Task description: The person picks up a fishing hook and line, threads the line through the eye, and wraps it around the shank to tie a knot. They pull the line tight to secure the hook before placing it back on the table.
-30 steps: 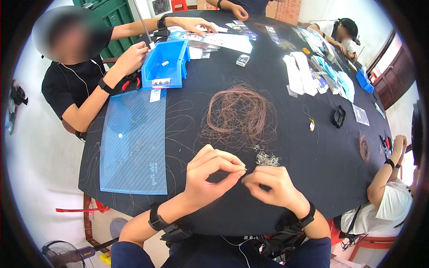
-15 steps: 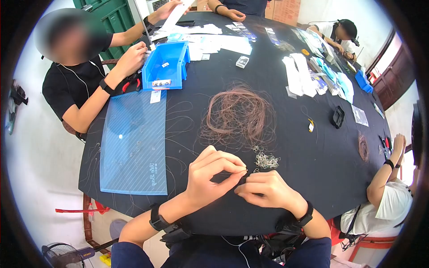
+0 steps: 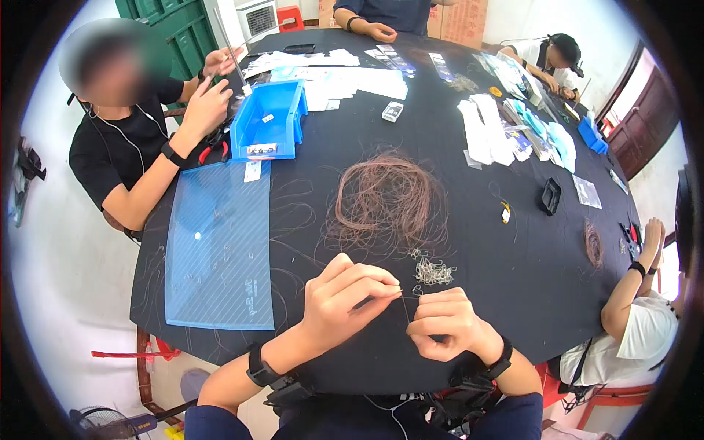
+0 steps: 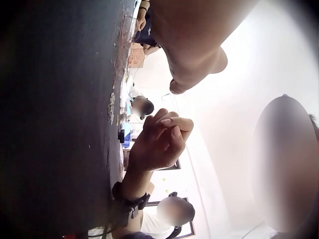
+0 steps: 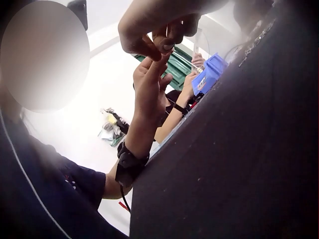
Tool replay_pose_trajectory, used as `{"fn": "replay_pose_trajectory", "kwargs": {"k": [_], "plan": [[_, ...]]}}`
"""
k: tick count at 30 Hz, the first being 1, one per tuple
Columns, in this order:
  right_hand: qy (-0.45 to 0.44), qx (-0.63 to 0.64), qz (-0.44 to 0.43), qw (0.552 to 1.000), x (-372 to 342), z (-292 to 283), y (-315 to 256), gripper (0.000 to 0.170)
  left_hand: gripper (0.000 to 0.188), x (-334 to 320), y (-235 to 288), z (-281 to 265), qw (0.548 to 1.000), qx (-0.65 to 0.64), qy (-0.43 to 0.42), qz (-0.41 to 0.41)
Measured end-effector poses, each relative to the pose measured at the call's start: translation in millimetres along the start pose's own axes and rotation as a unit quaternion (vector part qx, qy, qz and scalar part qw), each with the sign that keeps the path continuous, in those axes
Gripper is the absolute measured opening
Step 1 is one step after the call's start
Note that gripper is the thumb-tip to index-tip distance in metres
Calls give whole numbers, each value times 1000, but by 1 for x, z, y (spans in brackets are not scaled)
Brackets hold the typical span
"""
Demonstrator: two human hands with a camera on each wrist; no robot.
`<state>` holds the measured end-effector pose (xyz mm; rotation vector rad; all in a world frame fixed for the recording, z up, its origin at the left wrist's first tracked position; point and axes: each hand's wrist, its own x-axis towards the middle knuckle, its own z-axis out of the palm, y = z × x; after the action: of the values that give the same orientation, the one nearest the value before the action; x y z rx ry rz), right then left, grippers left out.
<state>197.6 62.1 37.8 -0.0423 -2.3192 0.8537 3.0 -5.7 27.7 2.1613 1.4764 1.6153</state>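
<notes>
On the near side of the brown bundle of thread, a small hook stands out at the tips of the left fingers; the left-wrist view shows its bent form best. The left hand keeps thumb and forefinger closed together, so the fingers are narrow and pinch this hook. From there a thin thread goes to the right hand, which is also nearer to the wearer than the bundle – its fingers are curled in, with the thread held between them. The two hands are apart, just beside each other, above the dark table.

Just beside the bundle, at its near right edge, lies a pile of hooks. Left of the bundle is a blue file bag, flat, with fine loops of thread around it. Beyond the bundle to the left stands a blue bin, and red-handled pliers lie beside it. To the right of the bundle are a yellow tag and – farther right – a black tray and a smaller coil.
</notes>
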Motion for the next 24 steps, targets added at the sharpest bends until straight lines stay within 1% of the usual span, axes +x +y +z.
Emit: {"fn": "replay_pose_trajectory", "kwargs": {"k": [6, 13, 16, 20, 21, 24], "plan": [[38, -2, -20, 999, -3, -1, 0, 16, 17, 0, -1, 0, 999, 16, 1, 30], [126, -23, -40, 991, -3, -2, 2, 15, 17, 0, -1, 1, 999, 16, -12, 33], [168, -36, -32, 985, -5, -4, 2, 15, 18, -1, -2, 2, 999, 13, -20, 40], [214, -61, 1, 975, -6, -4, 3, 14, 18, 0, 0, 1, 998, 5, -37, 43], [232, -64, 3, 971, -7, -3, 5, 12, 17, 0, 1, 1, 998, 2, -43, 43], [255, -75, 60, 962, -6, -4, 4, 9, 17, 1, 3, 1, 998, -13, -51, 46]]}}
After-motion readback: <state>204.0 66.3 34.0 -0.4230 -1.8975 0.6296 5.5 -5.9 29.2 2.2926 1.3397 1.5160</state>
